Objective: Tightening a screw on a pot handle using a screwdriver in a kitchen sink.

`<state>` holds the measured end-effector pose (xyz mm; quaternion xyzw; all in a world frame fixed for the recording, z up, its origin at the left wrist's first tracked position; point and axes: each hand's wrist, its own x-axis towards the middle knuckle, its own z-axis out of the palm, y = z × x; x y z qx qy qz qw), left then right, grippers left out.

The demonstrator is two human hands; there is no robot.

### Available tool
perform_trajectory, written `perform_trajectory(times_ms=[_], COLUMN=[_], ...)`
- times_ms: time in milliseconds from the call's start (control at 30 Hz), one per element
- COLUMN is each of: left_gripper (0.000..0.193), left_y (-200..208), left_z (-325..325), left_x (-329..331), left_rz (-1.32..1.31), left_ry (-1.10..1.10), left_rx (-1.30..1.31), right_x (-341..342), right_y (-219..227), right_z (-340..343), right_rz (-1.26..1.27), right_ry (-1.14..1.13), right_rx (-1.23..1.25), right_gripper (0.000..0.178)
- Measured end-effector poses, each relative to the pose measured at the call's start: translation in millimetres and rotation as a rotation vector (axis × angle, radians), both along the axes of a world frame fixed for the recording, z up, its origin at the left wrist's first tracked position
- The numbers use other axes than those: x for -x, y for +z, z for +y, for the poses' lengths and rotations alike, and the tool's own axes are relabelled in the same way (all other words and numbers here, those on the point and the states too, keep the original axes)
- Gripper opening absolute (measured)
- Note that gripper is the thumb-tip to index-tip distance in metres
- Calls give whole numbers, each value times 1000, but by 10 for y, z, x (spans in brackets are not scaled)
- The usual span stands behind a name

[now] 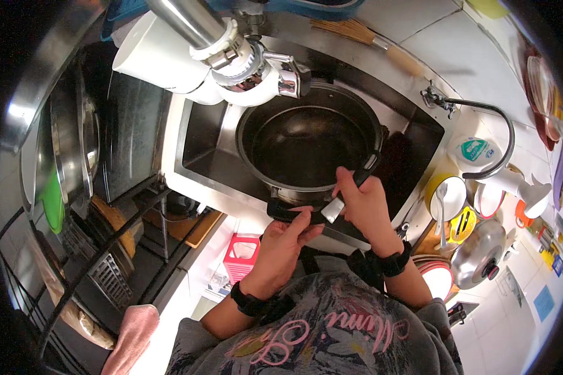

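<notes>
A deep, dark round pan [313, 134] rests over the sink basin [209, 156] in front of me. My left hand [284, 244] is closed at its near edge, thumb and fingers around the short black side handle [281, 210]. My right hand [363, 203] is wrapped round a slim utensil [334, 210]. Its silvery end points down toward my left hand, and a black part reaches up to the pan's right rim. My fingers hide its middle, so I cannot tell its exact kind. Pale light reflects off the pan's dark bottom.
Over the pan's upper left hangs a chrome and white tap fitting [250, 75], beside a white cylinder [162, 56]. A curved dark spout [510, 125] stands at right, near bowls [445, 197] and a metal lid [480, 253]. Black rack bars [100, 256] line the left.
</notes>
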<state>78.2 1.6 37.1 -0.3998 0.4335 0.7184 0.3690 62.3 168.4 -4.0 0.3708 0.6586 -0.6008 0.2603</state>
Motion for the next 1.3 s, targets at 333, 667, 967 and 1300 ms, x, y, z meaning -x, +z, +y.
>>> perform_trajectory(times_ms=[333, 667, 967, 1300], left_gripper=[22, 24, 27, 26], left_y=[6, 18, 23, 17], left_z=[6, 23, 63, 136], left_x=[28, 31, 77, 80], left_rz=[7, -45, -28, -103], left_ry=[-5, 50, 35, 116], left_rx=[34, 0, -37, -28], right_x=[17, -176, -700, -670], right_y=[14, -94, 133, 491], right_z=[-11, -65, -104, -98], right_rz=[-1, 116, 407, 733], right_ry=[15, -344, -361, 119], right_rx=[-59, 7, -143, -343], right_gripper=[46, 46, 16, 34])
